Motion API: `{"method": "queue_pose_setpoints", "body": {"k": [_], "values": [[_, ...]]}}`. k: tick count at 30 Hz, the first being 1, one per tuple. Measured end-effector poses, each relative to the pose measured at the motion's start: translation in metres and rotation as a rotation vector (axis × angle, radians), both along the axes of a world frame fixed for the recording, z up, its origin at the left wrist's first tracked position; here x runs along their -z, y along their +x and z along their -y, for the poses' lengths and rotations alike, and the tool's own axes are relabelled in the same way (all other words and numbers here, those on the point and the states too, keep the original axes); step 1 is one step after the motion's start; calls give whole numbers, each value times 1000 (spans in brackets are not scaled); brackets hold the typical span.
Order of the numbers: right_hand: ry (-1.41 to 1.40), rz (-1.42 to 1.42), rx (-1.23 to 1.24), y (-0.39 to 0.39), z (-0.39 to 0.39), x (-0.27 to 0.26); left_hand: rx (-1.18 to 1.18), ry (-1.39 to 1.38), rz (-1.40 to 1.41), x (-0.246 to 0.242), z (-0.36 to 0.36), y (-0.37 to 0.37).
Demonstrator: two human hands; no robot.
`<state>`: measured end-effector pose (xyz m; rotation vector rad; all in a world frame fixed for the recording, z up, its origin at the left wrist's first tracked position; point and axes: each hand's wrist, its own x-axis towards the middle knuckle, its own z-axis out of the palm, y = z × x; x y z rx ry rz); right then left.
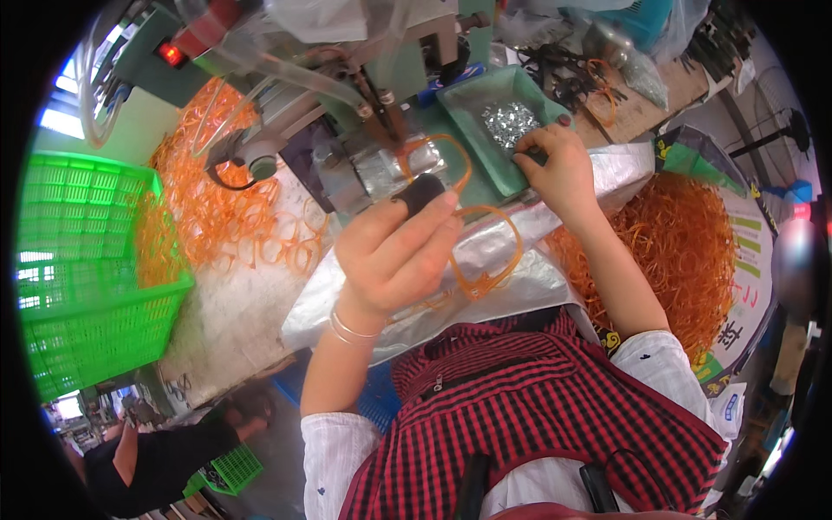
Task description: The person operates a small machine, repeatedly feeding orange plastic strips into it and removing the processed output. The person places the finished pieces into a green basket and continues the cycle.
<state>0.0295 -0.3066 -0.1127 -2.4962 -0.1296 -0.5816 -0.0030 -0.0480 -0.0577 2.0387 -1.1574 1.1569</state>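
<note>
My left hand [400,257] grips an orange translucent plastic frame [513,240] with two open loops, like an eyeglass front. A black cover [422,194] sits on one of its fingers. The frame's far loop lies under the narrow tip of a bench machine [383,123], above a metal work plate [383,172]. My right hand [559,169] is at the right rim of a green tray [478,136], fingers bent together. Whether its fingertips hold a small piece cannot be seen. Many small shiny metal pieces [510,125] lie in the tray.
Orange frames pile up at left [221,195], beside a bright green plastic crate [97,273]. A large sack [669,253] of them stands at right. Silvery sheeting [520,286] covers the bench edge. Another person [162,455] works at lower left. Clear tubes [292,68] hang by the machine.
</note>
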Motion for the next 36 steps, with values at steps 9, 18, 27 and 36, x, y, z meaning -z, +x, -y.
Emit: {"method": "queue_pose_setpoints", "body": {"k": [9,18,27,36], "values": [[-245,81,-56,13,2,9,-708,-236,-109,21,-96,-60],[-110,144,19,22,-1,4,-1163,-196,-701,39,-171,-31],[464,-76,193,-29,26,0,-1273,-222,-1102,106,-158,9],[503,-62,-356,-11,-35,-92,-681,-693,-1436,76,-213,-2]]}}
